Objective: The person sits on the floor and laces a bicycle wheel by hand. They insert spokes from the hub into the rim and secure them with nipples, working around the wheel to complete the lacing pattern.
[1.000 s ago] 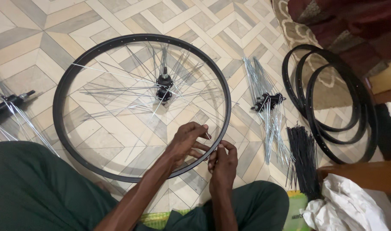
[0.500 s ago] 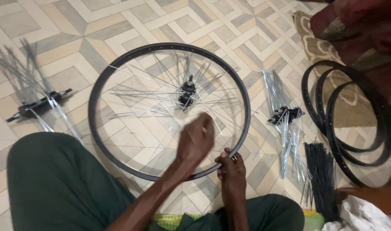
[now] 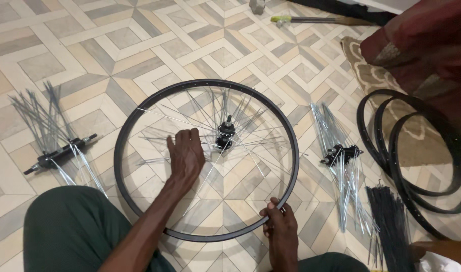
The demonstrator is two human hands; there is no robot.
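Wheel [image 3: 139, 126] flat on floor – hub [image 3: 225, 133] axle up – right hand [image 3: 280, 229] grips rim

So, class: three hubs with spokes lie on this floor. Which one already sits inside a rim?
The middle hub: a black rim circles it, held by the right hand. The left hub and right hub lie bare, spokes loose.

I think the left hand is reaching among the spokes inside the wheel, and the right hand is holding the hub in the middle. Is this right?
Not quite. In the head view, the right hand is gripping the black rim at its near edge, not the hub, which no hand touches. The left hand is indeed among the spokes inside the wheel.
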